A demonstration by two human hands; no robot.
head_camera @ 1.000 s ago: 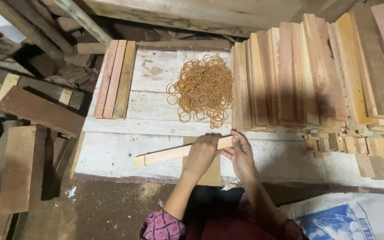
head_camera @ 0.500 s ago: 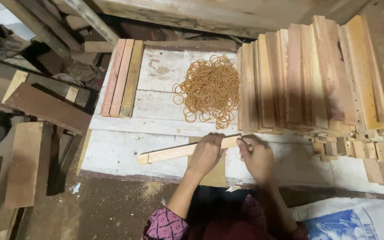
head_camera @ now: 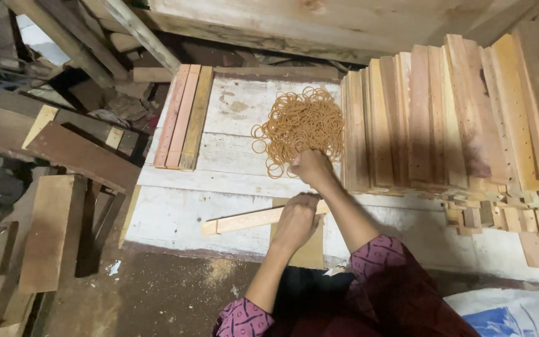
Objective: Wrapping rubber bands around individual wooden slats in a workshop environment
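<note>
— Where are we in the work?

— Our left hand presses down on a bundle of thin wooden slats lying across the near edge of the white bench, its grip closed over the slats' right end. Our right hand reaches into the pile of rubber bands in the middle of the bench, fingers pressed together at the pile's near edge. Whether they already pinch a band, we cannot tell.

— So what does the next move call for?

— We judge it to be the banding step: one band has to come free of the tangle while the slats stay squared.

— And the count?

— One bundle under our hand, three slats side by side at the bench's far left, one heap of bands too many to count, and a big stack of slats on the right, well over a dozen.
</note>
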